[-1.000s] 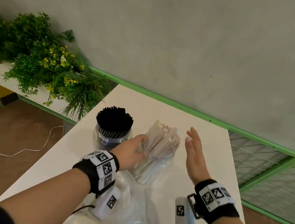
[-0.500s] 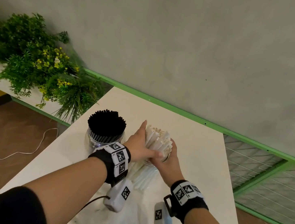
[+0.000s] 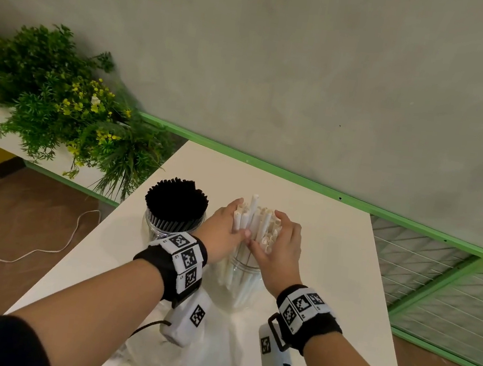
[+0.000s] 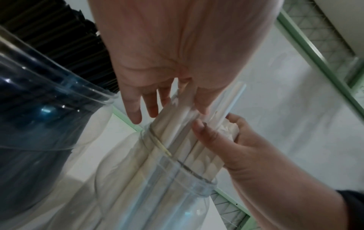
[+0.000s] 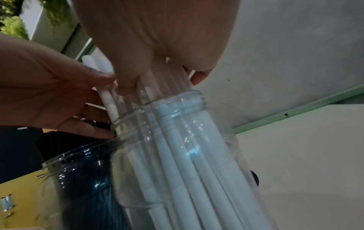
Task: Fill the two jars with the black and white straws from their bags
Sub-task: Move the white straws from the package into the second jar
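Observation:
Two clear jars stand side by side on the white table. The left jar holds a dense bunch of black straws. The right jar holds white straws that stick out of its neck. My left hand cups the white bundle from the left, thumb across its front. My right hand wraps the bundle from the right, fingers curled over the straw tops. In the wrist views both hands' fingers press on the white straws just above the jar rim.
An empty clear plastic bag lies crumpled on the table in front of the jars. Green plants with yellow flowers stand on a ledge to the left. A green rail runs along the wall behind; a white cable lies on the floor.
A second ago my right hand was open and apart from the white straws, which fanned out. Both hands have since closed round the bundle and gathered it upright.

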Demonstrator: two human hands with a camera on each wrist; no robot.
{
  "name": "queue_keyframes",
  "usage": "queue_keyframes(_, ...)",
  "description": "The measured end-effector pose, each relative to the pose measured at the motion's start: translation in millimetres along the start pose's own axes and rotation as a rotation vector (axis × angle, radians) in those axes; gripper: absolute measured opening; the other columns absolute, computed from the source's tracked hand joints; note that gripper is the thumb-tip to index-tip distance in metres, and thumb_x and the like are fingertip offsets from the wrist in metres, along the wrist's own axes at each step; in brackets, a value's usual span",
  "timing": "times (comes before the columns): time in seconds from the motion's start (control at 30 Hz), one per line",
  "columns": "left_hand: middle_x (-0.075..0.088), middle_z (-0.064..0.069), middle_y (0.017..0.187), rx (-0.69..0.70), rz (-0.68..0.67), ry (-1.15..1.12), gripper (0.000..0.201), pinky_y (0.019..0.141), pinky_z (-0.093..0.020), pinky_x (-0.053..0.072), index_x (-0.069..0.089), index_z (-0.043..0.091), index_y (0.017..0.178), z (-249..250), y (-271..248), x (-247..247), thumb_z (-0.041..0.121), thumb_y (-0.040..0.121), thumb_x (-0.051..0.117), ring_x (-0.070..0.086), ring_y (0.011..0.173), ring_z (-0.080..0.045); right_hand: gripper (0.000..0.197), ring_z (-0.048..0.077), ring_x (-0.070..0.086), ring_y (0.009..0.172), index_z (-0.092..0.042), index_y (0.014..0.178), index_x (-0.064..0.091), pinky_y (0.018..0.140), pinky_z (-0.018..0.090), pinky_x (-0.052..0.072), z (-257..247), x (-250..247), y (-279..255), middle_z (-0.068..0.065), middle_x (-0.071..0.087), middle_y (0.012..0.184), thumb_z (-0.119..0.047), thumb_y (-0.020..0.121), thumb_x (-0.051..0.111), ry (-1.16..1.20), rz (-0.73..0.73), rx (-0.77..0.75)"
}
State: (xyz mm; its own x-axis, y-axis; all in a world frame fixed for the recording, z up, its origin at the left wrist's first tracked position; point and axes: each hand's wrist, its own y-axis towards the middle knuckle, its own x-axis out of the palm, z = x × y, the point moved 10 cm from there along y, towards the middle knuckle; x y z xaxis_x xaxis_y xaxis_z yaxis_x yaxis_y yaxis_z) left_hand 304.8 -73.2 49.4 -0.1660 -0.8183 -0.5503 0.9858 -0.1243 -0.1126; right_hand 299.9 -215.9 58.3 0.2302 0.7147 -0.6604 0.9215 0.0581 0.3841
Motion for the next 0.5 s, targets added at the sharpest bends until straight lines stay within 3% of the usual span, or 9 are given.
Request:
queue_keyframes(0.1,0.022,-0.003,0.154,0.082,0.034,0.084,0.075,0.102,-0.022,0.026,0.009,0.028,0.151,14,-10,-5,0.027,0.093,0.056,0.035,0.135,-0.018,0.073,0.021,0.045,0.11,-0.014,0.137,0.039,0.095,0.044,0.045,-3,-5,-3,0.007,0.039,0.123,-0.043,0.079,0.072,-0.047,0.064,-0.08)
queue_keyframes(0.2,0.019,0.0,0.154,0.233,0.109,0.194,0.076,0.101,-0.017,0.026,0.011,0.031,0.151,31,-19,-13,0.021,0.092,0.058,0.036,0.134,-0.016,0.076,0.024,0.044,0.115,-0.018,0.14,0.033,0.097,0.046,0.046,-4,-9,-9,0.008,0.034,0.129,-0.03,0.079,0.077,-0.069,0.092,-0.138)
queue_keyframes(0.3,0.019,0.005,0.154,0.332,0.15,0.328,0.068,0.106,-0.023,0.028,0.022,0.035,0.148,38,-23,-15,0.02,0.092,0.057,0.038,0.13,-0.016,0.085,0.027,0.04,0.124,-0.023,0.145,0.023,0.102,0.043,0.04,-15,-18,-13,0.01,0.029,0.14,-0.021,0.079,0.077,-0.15,0.137,-0.24)
queue_keyframes(0.37,0.021,0.006,0.154,0.38,0.154,0.445,0.055,0.108,-0.029,0.029,0.037,0.034,0.141,39,-25,-12,0.019,0.092,0.056,0.039,0.127,-0.018,0.084,0.029,0.038,0.127,-0.024,0.147,0.022,0.101,0.043,0.036,-27,-19,-16,0.01,0.025,0.148,-0.021,0.081,0.074,-0.264,0.127,-0.334)
queue_keyframes(0.5,0.033,0.004,0.148,0.402,0.17,0.486,0.038,0.106,-0.031,0.03,0.057,0.028,0.124,32,-27,-12,0.016,0.088,0.06,0.041,0.122,-0.023,0.065,0.026,0.032,0.136,-0.02,0.141,0.038,0.105,0.043,0.035,-34,-10,-17,0.005,0.037,0.15,-0.019,0.084,0.069,-0.435,0.014,-0.483)
